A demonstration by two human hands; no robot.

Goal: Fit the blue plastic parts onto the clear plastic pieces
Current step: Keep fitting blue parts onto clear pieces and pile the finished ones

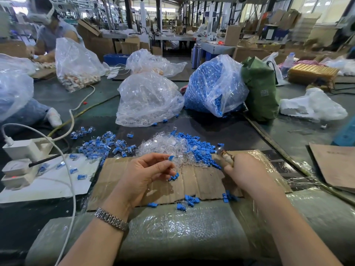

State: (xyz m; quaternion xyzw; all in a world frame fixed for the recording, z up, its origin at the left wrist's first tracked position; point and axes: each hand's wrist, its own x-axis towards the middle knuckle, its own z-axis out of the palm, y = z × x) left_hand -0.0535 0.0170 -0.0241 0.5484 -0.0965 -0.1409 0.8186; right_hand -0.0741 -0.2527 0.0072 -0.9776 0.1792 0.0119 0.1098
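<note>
Factory surface, green, cluttered. Finished blue-in-clear pieces point(103, 144) heaped at 10 o'clock; loose clear pieces point(163, 145) and blue parts point(199, 150) at 12, full bags behind. Left hand point(146, 173) pinches one blue part; right hand point(244, 169) grips a small tool. Most remains unassembled.

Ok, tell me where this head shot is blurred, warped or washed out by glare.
Head view: wide-angle warp bends the edges; the right hand and the tool it grips are motion-blurred; glare streaks the clear bag and the bubble wrap; the left hand stays fairly sharp.
</note>
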